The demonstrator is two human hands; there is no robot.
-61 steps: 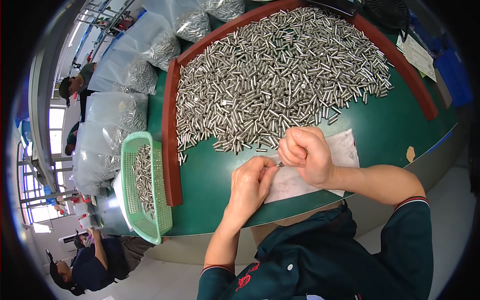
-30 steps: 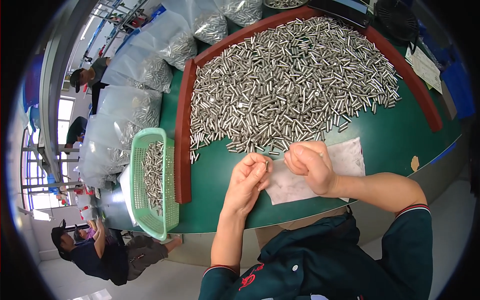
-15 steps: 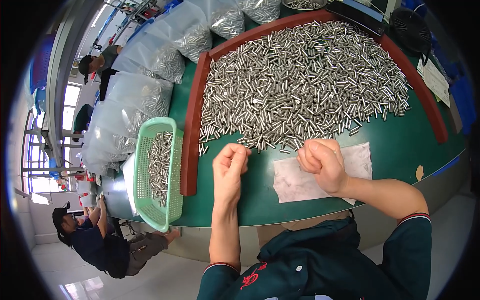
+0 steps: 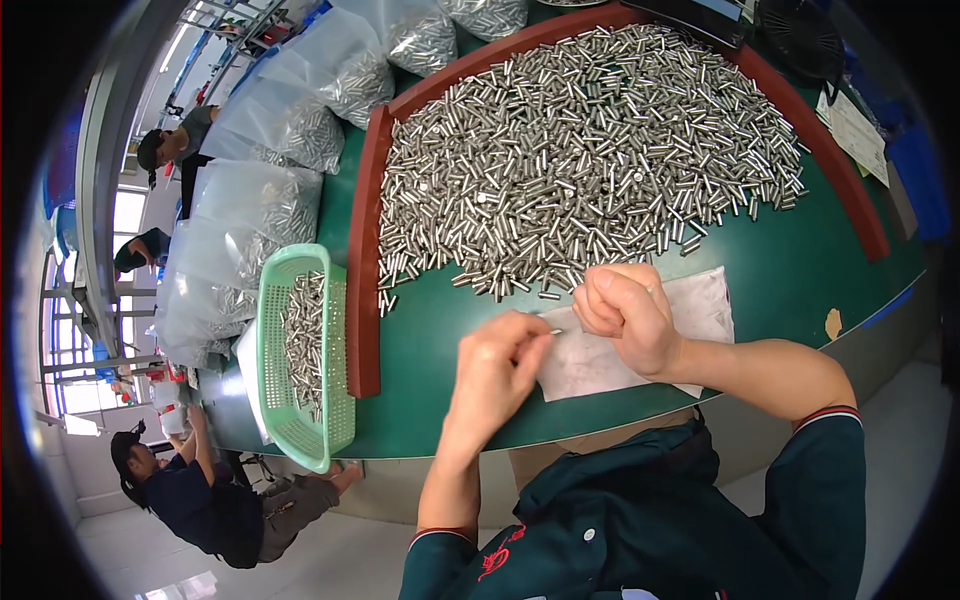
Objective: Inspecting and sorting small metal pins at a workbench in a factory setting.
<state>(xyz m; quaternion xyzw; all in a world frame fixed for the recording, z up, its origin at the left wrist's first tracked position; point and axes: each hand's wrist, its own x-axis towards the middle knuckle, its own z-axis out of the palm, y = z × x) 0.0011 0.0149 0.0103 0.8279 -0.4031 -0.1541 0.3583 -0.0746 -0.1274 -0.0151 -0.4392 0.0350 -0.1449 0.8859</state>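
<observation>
A wide heap of short shiny metal pins [image 4: 590, 150] spreads over the green tabletop [image 4: 430, 345]. My left hand [image 4: 495, 372] is just in front of the heap, thumb and forefinger pinched, with the bright end of one metal pin [image 4: 556, 332] sticking out at the fingertips. Close by on the right, my right hand [image 4: 630, 318] is curled into a fist above a smudged white cloth [image 4: 700, 305]. Its fingers hide whatever may be inside.
Dark red wooden rails [image 4: 364, 260] border the heap. Left of them stands a green plastic basket [image 4: 343, 375] of pins. Clear bags of pins [image 4: 270, 205] line the far left. A black fan [image 4: 800, 40] and papers [image 4: 855, 135] lie far right. Other people [image 4: 205, 500] work at left.
My left hand has come nearer and to the right, toward my right fist, and a pin end now shows at its fingertips. My right fist has shifted slightly left. The whole view has shifted a little.
</observation>
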